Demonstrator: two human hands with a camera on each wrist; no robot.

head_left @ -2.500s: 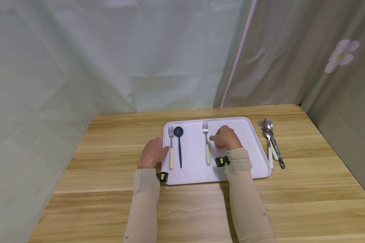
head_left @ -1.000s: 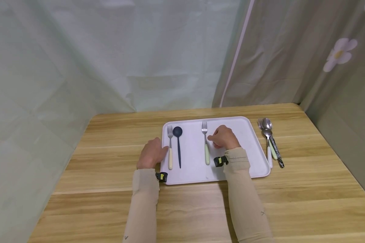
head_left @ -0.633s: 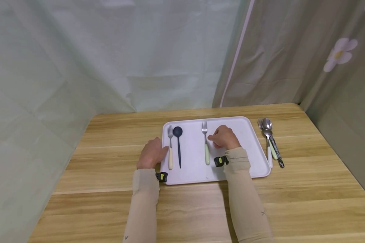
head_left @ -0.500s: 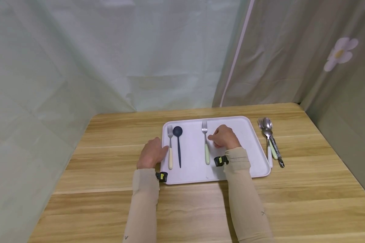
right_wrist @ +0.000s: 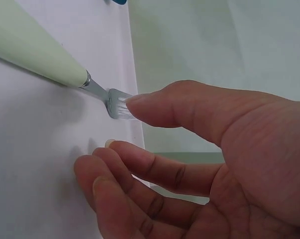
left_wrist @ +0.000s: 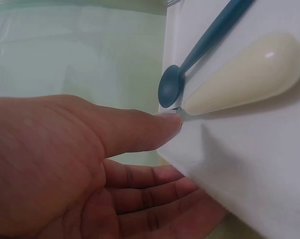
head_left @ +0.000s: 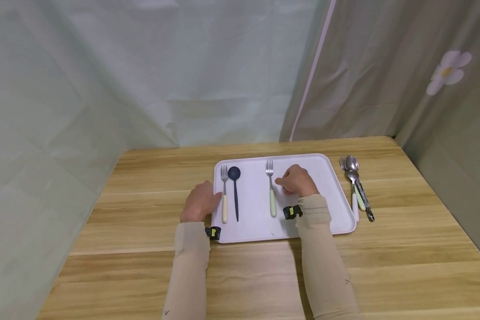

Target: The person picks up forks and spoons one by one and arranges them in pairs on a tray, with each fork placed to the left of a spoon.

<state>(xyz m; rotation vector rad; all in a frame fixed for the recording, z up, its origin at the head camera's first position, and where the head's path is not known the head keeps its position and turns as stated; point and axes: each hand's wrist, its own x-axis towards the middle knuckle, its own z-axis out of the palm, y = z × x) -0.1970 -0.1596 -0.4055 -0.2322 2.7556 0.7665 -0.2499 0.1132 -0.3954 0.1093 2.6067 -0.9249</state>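
A white tray (head_left: 256, 222) lies on the wooden table. On its left side are a cream-handled fork (head_left: 225, 209) and a dark blue spoon (head_left: 234, 173); a green-handled fork (head_left: 273, 204) lies near its middle. My left hand (head_left: 201, 202) is at the tray's left edge, thumb over the rim beside the cream handle and fingers along the outer side. Whether those fingers touch the rim is unclear. Just right of the green-handled fork, my right hand (head_left: 298, 180) is over the tray. In the right wrist view its thumb and bent fingers stand apart, with nothing between them.
A pile of cutlery lies right of the tray: a white-handled spoon (head_left: 354, 200), a black-patterned handle (head_left: 367, 206), a green handle (head_left: 360, 200) and fork tines. Pale curtains (head_left: 232, 89) hang behind the wooden table (head_left: 144, 222) and at both sides.
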